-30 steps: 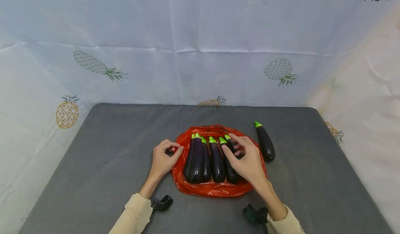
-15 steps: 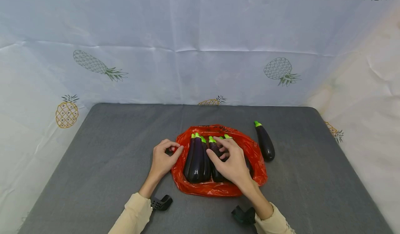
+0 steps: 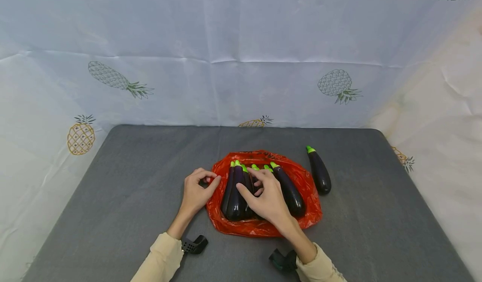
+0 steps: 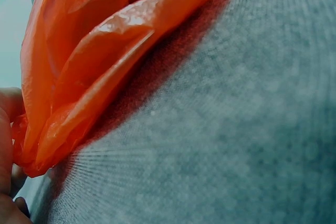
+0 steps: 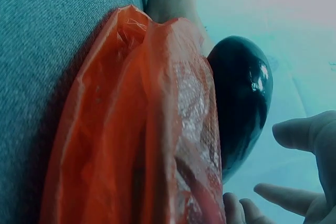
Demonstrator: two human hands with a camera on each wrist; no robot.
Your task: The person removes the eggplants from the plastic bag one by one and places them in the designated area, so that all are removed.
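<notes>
A red plastic bag point(image 3: 260, 233) lies spread on the table, several dark purple eggplants point(image 3: 236, 202) with bright green tips resting side by side on it. My left hand point(image 3: 196, 194) pinches the bag's left edge; the left wrist view shows the gathered plastic point(image 4: 94, 77) between the fingers. Over the middle eggplants hovers my right hand point(image 3: 269, 200), thumb and fingers spread, nothing between them. It hides parts of the eggplants below. The rightmost eggplant point(image 3: 290, 193) in the bag lies tilted. In the right wrist view, one eggplant point(image 5: 241, 93) bulges past the bag's rim near the fingers.
A single eggplant point(image 3: 320, 173) lies on the grey tabletop point(image 3: 143, 181) to the right of the bag. A white cloth point(image 3: 226, 31) printed with pineapples hangs behind the table and along its sides.
My right hand has moved left across the eggplants, from the right end toward the middle-left, uncovering the rightmost one. The left hand and the bag have stayed in place.
</notes>
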